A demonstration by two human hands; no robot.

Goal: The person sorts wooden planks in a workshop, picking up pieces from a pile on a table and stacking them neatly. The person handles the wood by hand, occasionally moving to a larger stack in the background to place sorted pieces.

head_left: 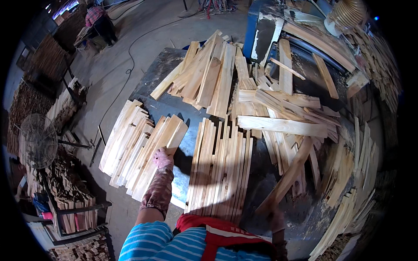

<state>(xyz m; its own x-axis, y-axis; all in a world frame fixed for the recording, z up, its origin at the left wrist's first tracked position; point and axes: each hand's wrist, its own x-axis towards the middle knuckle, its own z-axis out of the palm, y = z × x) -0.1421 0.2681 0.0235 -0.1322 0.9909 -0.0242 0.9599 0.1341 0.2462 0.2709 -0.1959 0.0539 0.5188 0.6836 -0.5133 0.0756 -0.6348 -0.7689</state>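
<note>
Your left hand [163, 158] lay on the outer stack of boards [143, 161], at the left of the dark surface [150, 80]; you couldn't tell whether its grip was closed around one. Your right hand [278, 222] sat in shadow, apparently near the low end of a slanting board [287, 174], its grip unreadable. Between your hands stood a tight row of boards [220, 165]. Beyond it a loose pile [217, 69] and a crosswise board [283, 125] cluttered the way to the blue machine [250, 30]. Leftward, a fan [38, 141] stood near a metal rack [85, 209] holding wood strips [72, 220].
</note>
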